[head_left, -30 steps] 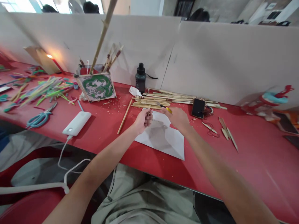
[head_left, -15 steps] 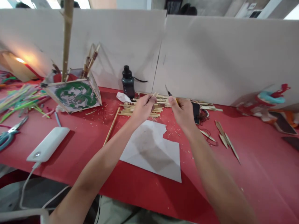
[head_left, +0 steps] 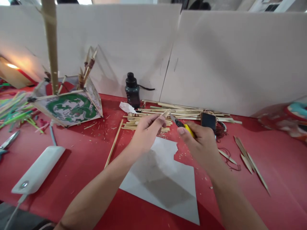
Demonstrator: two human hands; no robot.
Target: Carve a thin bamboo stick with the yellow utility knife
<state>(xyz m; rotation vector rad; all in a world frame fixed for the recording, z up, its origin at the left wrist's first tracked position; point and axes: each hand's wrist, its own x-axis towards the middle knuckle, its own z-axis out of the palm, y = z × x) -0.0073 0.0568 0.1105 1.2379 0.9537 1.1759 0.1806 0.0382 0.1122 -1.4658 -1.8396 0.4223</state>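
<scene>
My left hand (head_left: 150, 129) is closed on a thin bamboo stick (head_left: 166, 112), whose pale tip pokes out past the fingers. In my right hand (head_left: 200, 140) is a yellow and black utility knife (head_left: 188, 129), its blade out and pointing up and left, close to the stick's tip. Whether blade and stick touch I cannot tell. Behind both hands lies a pile of split bamboo sticks (head_left: 148, 111). A torn white sheet of paper (head_left: 165, 179) lies flat on the red table below them.
A dark bottle (head_left: 132, 92) stands by the white partition (head_left: 216, 57). On the left are a dragon-painted paper frame (head_left: 72, 108), a white power bank (head_left: 39, 169) and pliers (head_left: 9, 140). A phone (head_left: 208, 120) and pointed bamboo pieces (head_left: 251, 163) lie to the right. Shavings are scattered about.
The knife has come down and left towards the stick in my left hand, and its blade now lies near the stick's tip. The camera view has shifted closer.
</scene>
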